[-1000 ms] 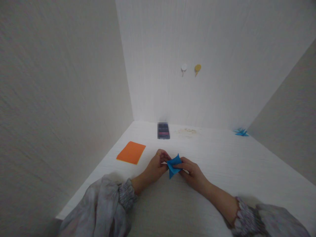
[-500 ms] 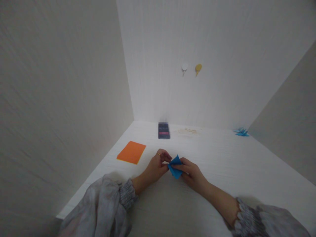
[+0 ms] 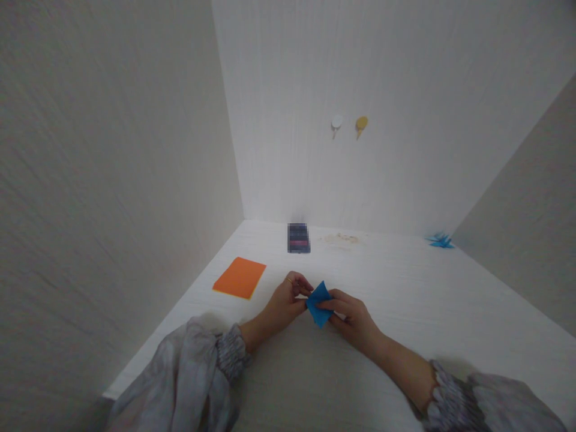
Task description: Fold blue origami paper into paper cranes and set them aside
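Between my two hands is a small piece of folded blue origami paper (image 3: 320, 293), roughly diamond-shaped, with one point facing up and one facing down. My left hand (image 3: 290, 300), a ring on one finger, pinches its left corner between thumb and fingers. From the other side my right hand (image 3: 350, 313) grips the right part, with a finger lying across the front face. The fingers behind the paper are partly hidden.
A stack of orange paper squares (image 3: 240, 278) lies to the left on the white table (image 3: 387, 270). Against the back wall sits a dark pixelated object (image 3: 299, 239). Folded blue paper pieces (image 3: 440, 240) rest in the right corner. Two hooks (image 3: 362, 123) hang on the wall.
The right finger has shifted slightly on the blue paper, and the paper has turned a little, showing more of its front. Both hands stay in nearly the same place.
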`<state>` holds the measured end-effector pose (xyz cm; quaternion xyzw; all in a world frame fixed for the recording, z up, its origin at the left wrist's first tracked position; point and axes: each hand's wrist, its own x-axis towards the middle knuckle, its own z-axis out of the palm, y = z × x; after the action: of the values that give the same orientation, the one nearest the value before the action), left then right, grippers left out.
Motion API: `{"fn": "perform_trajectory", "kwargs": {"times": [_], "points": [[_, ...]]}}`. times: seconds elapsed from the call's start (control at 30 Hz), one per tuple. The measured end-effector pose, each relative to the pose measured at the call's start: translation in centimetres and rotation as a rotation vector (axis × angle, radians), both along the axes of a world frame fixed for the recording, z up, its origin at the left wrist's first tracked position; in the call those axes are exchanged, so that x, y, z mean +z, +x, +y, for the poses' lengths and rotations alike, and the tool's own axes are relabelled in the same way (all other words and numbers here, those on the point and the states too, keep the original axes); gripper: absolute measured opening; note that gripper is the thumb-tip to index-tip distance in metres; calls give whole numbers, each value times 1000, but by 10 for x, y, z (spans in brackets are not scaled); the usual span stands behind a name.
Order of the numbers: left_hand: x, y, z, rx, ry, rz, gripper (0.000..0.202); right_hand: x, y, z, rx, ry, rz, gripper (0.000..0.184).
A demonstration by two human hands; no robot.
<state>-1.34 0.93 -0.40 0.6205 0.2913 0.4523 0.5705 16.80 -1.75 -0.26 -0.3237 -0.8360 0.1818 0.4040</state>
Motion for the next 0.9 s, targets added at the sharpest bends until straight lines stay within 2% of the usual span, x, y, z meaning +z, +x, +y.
{"fn": "perform_trajectory", "kwargs": {"times": [0.3,0.63,0.9], "points": [[-3,0,3,32,-36,-25,32,-4,0,3,-20,18,-10,22],[8,-4,-3,-71,-157,-154,31,0,0,2,1,-9,22,22],[0,-2,1,-35,-129,-105,37,0,-1,2,-17,4,36,20]]}}
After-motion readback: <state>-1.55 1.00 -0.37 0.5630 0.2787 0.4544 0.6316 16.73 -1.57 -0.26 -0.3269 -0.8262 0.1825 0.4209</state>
